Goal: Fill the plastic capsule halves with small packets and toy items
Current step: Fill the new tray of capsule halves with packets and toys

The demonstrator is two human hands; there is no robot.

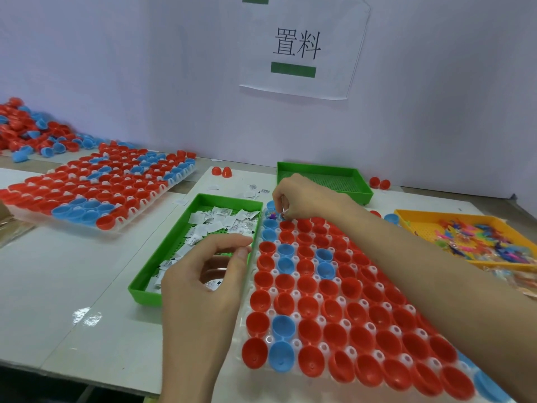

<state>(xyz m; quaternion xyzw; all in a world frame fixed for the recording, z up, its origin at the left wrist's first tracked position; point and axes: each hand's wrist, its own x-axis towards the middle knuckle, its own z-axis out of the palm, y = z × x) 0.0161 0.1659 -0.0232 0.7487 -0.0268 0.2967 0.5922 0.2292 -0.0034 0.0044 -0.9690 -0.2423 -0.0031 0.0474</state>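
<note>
white table point(72, 271), left fingers point(232, 245) curled above packets point(215, 219), right fingers point(279, 199) bunched at far capsule halves point(305, 226), holds unclear

Red, blue capsule halves point(333, 309) mouths up; white packets point(215, 221) heaped alongside.

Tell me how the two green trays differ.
The near green tray holds white packets; the far green tray shows only bare mesh where visible. The near one lies left of the capsule rack; the far one sits behind it, by the wall. Both are green, rectangular, with perforated floors.
</note>
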